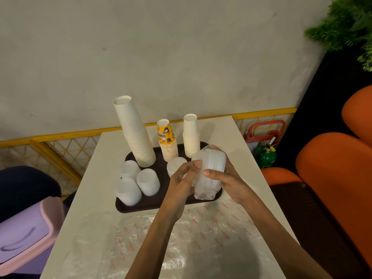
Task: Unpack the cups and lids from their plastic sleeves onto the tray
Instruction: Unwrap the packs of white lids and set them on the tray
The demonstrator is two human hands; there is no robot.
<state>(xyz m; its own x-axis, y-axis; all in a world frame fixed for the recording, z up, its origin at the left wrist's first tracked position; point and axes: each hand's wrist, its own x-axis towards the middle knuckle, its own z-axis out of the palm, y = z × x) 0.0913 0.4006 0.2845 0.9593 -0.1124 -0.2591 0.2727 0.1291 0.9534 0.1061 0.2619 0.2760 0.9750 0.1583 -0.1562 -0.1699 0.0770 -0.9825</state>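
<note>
A dark brown tray (159, 200) lies on the white table. On it stand a tall stack of white paper cups (135, 133), a yellow printed cup stack (167, 140), a shorter white cup stack (191, 135), three translucent cup stacks (136, 182) and a stack of lids (175, 166). Above the tray's right end my right hand (231, 182) grips a stack of clear lids (211, 170) still wrapped in its plastic sleeve. My left hand (185, 174) pinches the sleeve at the stack's left side.
Empty crumpled plastic sleeves with red print (181, 238) cover the near part of the table (241, 158). A purple bin with a pink lid (26, 234) stands at the left. Orange seats (332, 168) and a green cylinder (267, 156) are on the right.
</note>
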